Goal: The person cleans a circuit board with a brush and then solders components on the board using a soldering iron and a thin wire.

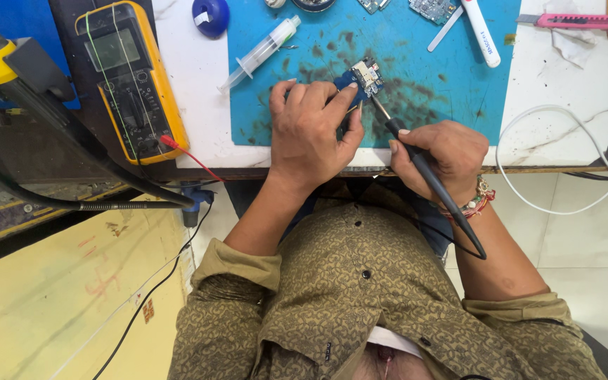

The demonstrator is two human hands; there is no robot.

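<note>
My left hand pinches a small blue circuit board and holds it down on the stained blue work mat. Thin tweezers seem to show under its fingers, but I cannot tell for sure. My right hand grips a slim black soldering iron like a pen. Its metal tip touches the board's near edge, and its cord trails back over my wrist. Both hands rest at the table's near edge.
A yellow multimeter with a red lead lies left of the mat. A clear syringe, a blue round container, a white pen-shaped tube, more small boards, a pink utility knife and a white cable lie around.
</note>
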